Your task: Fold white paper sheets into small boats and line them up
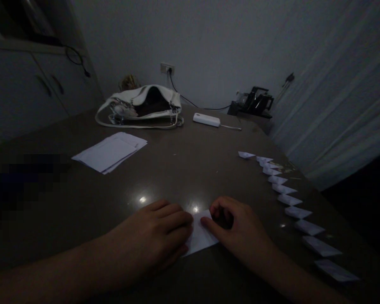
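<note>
A small piece of folded white paper (199,235) lies on the dark table (177,181) between my two hands. My left hand (160,234) presses on its left side with fingers bent and held together, and covers that edge. At the paper's upper right corner, my right hand (236,226) curls with thumb and index finger at the edge in a pinch. Along the right side runs a row of several small folded paper boats (290,199). A stack of loose white paper sheets (110,151) rests at the left, away from both hands.
A white handbag (145,105) gapes at the back of the table. Right of it lies a white power bank-like device (206,120) with a short cable. Black appliances (256,101) stand near the wall at the back right, and a pale curtain (342,93) hangs on the right.
</note>
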A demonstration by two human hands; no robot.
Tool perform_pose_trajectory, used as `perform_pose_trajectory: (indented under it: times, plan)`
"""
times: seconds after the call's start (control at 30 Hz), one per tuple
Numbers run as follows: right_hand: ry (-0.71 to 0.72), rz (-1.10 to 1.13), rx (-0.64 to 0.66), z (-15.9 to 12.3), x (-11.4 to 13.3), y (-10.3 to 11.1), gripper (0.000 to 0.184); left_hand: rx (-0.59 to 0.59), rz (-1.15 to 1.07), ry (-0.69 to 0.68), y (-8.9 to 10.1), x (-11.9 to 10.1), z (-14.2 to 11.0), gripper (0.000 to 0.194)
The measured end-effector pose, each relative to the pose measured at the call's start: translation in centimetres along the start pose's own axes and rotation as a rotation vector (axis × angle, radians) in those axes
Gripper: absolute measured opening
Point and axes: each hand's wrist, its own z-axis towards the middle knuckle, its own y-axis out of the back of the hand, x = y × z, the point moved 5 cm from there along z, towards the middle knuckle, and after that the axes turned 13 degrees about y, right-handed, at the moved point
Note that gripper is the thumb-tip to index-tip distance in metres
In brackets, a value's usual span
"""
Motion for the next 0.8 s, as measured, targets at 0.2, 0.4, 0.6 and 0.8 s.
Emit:
perform_pose_trajectory:
  times: [0.2, 0.4, 0.6, 0.8]
  plan:
    - [-0.046, 0.021, -0.022, -0.1, 0.1, 0.1, 0.007, 0.010, -0.005, -0.034, -0.3, -0.6, -0.1, 0.015]
    - [0.027, 0.162, 0.030, -0.3, 0.4, -0.8, 0.005, -0.013, 0.006, -0.043, 0.0, -0.9, -0.1, 0.016]
    - [0.167, 0.239, 0.057, -0.5, 1.1, -0.7, 0.015, 0.000, 0.004, -0.032, -0.3, -0.7, -0.2, 0.019]
    - [0.291, 0.273, 0.081, -0.7, 1.6, -0.4, 0.015, -0.047, -0.008, -0.037, -0.2, -0.7, -0.3, 0.018]
